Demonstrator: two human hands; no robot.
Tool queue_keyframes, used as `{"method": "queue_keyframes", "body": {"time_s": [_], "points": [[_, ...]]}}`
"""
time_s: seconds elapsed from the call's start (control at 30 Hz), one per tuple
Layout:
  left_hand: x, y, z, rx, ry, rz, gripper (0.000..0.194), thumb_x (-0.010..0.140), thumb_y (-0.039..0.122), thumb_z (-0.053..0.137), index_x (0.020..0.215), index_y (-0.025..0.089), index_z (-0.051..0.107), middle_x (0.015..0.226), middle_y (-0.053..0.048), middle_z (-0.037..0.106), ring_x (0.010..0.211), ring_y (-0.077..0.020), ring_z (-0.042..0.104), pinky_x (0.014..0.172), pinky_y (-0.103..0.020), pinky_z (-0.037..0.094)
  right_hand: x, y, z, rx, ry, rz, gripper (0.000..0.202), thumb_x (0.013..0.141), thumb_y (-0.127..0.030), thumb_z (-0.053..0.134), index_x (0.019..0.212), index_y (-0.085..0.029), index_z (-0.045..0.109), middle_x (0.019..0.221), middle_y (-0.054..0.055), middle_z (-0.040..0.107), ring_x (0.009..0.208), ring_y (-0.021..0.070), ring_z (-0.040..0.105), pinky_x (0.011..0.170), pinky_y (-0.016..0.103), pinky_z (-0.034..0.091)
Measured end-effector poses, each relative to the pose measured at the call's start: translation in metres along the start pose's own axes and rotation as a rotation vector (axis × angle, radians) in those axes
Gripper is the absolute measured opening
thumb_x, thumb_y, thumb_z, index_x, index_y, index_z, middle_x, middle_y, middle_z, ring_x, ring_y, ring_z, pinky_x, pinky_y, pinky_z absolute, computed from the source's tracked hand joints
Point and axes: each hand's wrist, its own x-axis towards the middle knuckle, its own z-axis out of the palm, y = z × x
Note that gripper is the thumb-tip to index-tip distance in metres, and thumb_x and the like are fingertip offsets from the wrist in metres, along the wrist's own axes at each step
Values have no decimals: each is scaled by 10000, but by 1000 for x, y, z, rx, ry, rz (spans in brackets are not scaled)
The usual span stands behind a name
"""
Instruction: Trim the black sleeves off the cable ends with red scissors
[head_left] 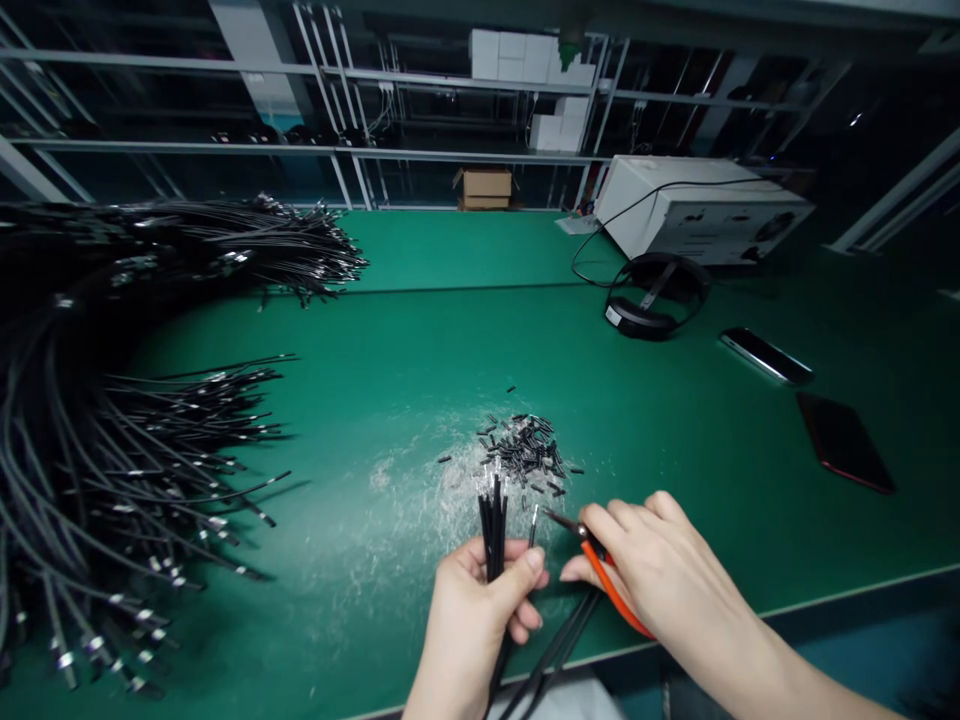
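My left hand is closed round a bundle of black cables, their stripped ends pointing up and away. Between its thumb and forefinger one single cable stands apart, with a bare silvery tip. My right hand grips orange-handled cutting pliers, whose dark pointed jaws reach toward that tip; I cannot tell whether they touch it. More black cables hang below, between the hands and the bench edge. Just beyond the bundle lies a pile of short black sheath offcuts among pale wispy strands.
Large heaps of black cables cover the left side of the green bench. At the right are a black headset, a phone, a dark red-edged flat device and a white machine. A cardboard box sits at the back.
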Motion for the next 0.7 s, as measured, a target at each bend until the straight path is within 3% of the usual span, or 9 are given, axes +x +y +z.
{"method": "queue_keyframes", "body": {"time_s": [0.27,0.43,0.53,0.7], "points": [[0,-1,0,21,9,10,234,640,263,738,741,90,618,550,-30,673,325,-29,479,313,-114,342,0,-5,-1,-65,-31,-23,239,848,-437,518,766,-213,530,627,0,519,554,164,481,624,310,215],[1,-6,-1,64,-11,0,268,653,302,728,765,92,606,587,-44,688,341,-39,495,327,-127,367,1,0,-7,-39,-5,-63,271,895,-362,448,684,-210,523,562,-2,510,509,153,449,621,322,217],[0,-7,0,87,12,2,271,649,303,729,763,96,597,562,-35,675,350,-49,502,337,-137,379,4,1,-5,156,-20,29,313,893,-383,447,642,-205,502,538,-11,531,500,135,439,598,299,247],[-3,-3,5,120,81,12,246,617,265,745,715,102,589,458,40,575,333,-52,486,331,-138,375,14,-16,11,804,-80,428,288,847,-456,489,782,-189,574,641,-5,595,563,125,502,501,214,334]]}}
